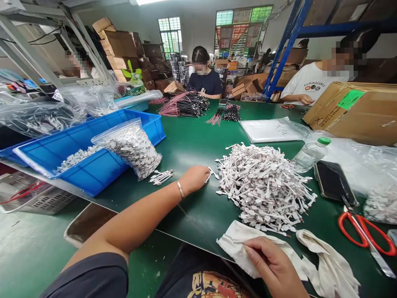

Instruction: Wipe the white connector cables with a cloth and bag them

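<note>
My left hand (195,179) is closed around a few short white cable pieces (211,174) that poke out past its fingers, low over the green table. Just right of it rises a big heap of similar white cable pieces (263,186) with small connector ends. My right hand (273,265) is at the table's front edge, over a white cloth glove (237,240). Its thumb presses against the curled index finger; anything pinched there is too small or hidden to make out. To the left of my left hand lies a small bunch of white cable pieces (161,177).
A blue bin (102,174) and a zip bag of white pieces (133,147) stand left. At right lie a water bottle (310,155), a phone (335,182), red-handled scissors (362,236) and a carton (356,111). Co-workers sit beyond, near black-and-pink wire bundles (186,104).
</note>
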Motion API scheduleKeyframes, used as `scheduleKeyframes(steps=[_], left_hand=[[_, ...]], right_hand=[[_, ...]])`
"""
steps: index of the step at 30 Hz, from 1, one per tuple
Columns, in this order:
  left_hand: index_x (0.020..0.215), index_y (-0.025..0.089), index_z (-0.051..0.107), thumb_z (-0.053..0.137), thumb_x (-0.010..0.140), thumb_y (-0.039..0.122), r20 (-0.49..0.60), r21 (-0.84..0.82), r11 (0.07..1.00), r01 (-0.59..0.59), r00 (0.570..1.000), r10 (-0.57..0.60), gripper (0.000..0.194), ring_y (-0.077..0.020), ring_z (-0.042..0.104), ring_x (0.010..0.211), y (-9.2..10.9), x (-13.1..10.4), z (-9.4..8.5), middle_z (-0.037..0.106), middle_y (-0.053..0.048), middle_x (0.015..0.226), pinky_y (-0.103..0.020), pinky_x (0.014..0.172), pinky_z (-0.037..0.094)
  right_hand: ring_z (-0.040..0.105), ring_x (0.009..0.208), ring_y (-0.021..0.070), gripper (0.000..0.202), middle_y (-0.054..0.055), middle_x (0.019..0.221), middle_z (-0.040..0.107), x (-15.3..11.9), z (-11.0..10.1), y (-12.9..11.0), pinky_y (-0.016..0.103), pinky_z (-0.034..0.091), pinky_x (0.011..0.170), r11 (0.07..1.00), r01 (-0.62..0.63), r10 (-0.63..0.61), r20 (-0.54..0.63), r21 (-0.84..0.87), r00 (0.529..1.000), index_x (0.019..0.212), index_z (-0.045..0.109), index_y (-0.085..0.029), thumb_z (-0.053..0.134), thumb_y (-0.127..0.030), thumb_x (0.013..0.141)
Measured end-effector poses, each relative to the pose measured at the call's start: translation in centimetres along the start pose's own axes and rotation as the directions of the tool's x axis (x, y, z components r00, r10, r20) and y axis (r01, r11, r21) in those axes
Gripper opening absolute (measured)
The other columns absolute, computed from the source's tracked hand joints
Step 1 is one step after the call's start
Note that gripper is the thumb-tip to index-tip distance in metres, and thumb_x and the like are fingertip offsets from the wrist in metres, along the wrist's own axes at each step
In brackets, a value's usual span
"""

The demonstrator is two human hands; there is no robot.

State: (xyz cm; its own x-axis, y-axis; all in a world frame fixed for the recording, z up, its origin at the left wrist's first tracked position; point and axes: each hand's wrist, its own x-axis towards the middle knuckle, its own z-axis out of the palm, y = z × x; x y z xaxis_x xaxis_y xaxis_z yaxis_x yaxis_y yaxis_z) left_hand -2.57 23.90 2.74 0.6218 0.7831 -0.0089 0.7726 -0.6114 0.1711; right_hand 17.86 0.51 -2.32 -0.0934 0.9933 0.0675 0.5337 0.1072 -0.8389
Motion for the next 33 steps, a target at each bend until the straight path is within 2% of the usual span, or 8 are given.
scheduleKeyframes(steps=[6, 14, 17, 22, 27, 30, 31, 33], left_hand=[[0.072, 0.012, 0.065, 0.050, 0.070, 0.013, 0.081, 0.114, 0.993, 0.037, 0.996, -0.047, 0.015, -0.0221, 0.060, 0.069, 0.3, 2.7, -0.1, 0.065, -0.011, 0.070, -0.028, 0.060, 0.040], [0.074, 0.018, 0.063, 0.047, 0.072, 0.012, 0.161, 0.048, 0.979, -0.198, 0.969, 0.188, 0.017, -0.0233, 0.055, 0.093, 0.7, 2.8, -0.9, 0.064, -0.009, 0.092, -0.031, 0.079, 0.040], [0.070, 0.018, 0.060, 0.049, 0.069, 0.009, 0.189, -0.030, 0.976, -0.217, 0.957, 0.219, 0.014, -0.0232, 0.055, 0.094, 1.2, 3.5, -0.6, 0.064, -0.009, 0.091, -0.031, 0.081, 0.039], [0.084, 0.018, 0.058, 0.052, 0.065, 0.008, 0.192, -0.200, 0.978, -0.055, 0.977, 0.094, 0.022, -0.0196, 0.058, 0.077, 0.6, 3.1, -0.5, 0.063, -0.005, 0.078, -0.028, 0.070, 0.042], [0.103, 0.012, 0.053, 0.050, 0.071, 0.014, 0.230, -0.453, 0.878, 0.154, 0.972, -0.051, 0.032, -0.0111, 0.052, 0.054, 0.4, -0.1, -1.4, 0.057, 0.000, 0.067, -0.022, 0.052, 0.041], [0.106, 0.014, 0.051, 0.047, 0.078, 0.017, 0.217, -0.706, 0.681, 0.193, 0.975, -0.051, 0.029, -0.0074, 0.052, 0.057, 3.4, -3.5, -1.7, 0.055, 0.000, 0.074, -0.020, 0.056, 0.043], [0.102, 0.014, 0.052, 0.051, 0.076, 0.019, 0.220, -0.868, 0.444, 0.222, 0.974, -0.057, 0.026, -0.0070, 0.053, 0.058, 4.9, -4.7, -1.5, 0.054, 0.000, 0.074, -0.020, 0.057, 0.043], [0.091, 0.016, 0.052, 0.060, 0.072, 0.021, 0.271, -0.963, -0.018, 0.270, 0.961, -0.053, 0.022, -0.0075, 0.053, 0.057, 8.0, -7.1, -0.9, 0.053, 0.002, 0.068, -0.020, 0.057, 0.042]], right_hand=[[0.059, 0.082, 0.0172, 0.014, 0.002, 0.086, 0.064, 0.1, -0.1, -0.1, 0.028, 0.047, 0.075, 1.000, 0.021, -0.020, -0.025, 0.020, 0.999, 0.091, 0.060, -0.025, 0.048, -0.031, 0.088], [0.059, 0.081, 0.0164, 0.014, 0.002, 0.085, 0.064, 0.2, -0.4, -0.3, 0.027, 0.047, 0.074, 0.998, 0.057, -0.056, -0.040, 0.024, 0.998, 0.091, 0.061, -0.025, 0.048, -0.029, 0.088], [0.060, 0.081, 0.0167, 0.014, 0.002, 0.085, 0.065, 0.2, -0.4, -0.4, 0.028, 0.048, 0.074, 0.998, 0.063, -0.062, -0.057, 0.013, 0.996, 0.091, 0.061, -0.024, 0.048, -0.029, 0.088], [0.060, 0.080, 0.0180, 0.017, 0.004, 0.084, 0.065, 0.2, -0.5, -0.9, 0.029, 0.048, 0.073, 0.997, 0.072, -0.072, -0.062, 0.007, 0.995, 0.089, 0.062, -0.022, 0.046, -0.030, 0.088], [0.061, 0.077, 0.0185, 0.021, 0.004, 0.081, 0.065, 0.1, -1.0, -1.6, 0.028, 0.049, 0.071, 0.993, -0.032, 0.040, -0.069, 0.114, 0.997, 0.084, 0.064, -0.022, 0.048, -0.037, 0.086], [0.061, 0.077, 0.0180, 0.023, 0.005, 0.084, 0.065, 0.0, -0.8, -2.5, 0.027, 0.049, 0.070, 0.954, -0.151, 0.192, -0.141, 0.260, 0.971, 0.093, 0.063, -0.022, 0.052, -0.041, 0.084], [0.061, 0.079, 0.0184, 0.027, 0.005, 0.087, 0.065, 0.0, -0.6, -2.9, 0.027, 0.049, 0.068, 0.929, -0.182, 0.238, -0.144, 0.323, 0.960, 0.101, 0.061, -0.023, 0.054, -0.042, 0.083], [0.062, 0.082, 0.0193, 0.041, 0.007, 0.096, 0.065, 0.2, -0.1, -3.9, 0.026, 0.050, 0.062, 0.844, -0.244, 0.317, -0.077, 0.477, 0.945, 0.116, 0.052, -0.024, 0.056, -0.044, 0.081]])
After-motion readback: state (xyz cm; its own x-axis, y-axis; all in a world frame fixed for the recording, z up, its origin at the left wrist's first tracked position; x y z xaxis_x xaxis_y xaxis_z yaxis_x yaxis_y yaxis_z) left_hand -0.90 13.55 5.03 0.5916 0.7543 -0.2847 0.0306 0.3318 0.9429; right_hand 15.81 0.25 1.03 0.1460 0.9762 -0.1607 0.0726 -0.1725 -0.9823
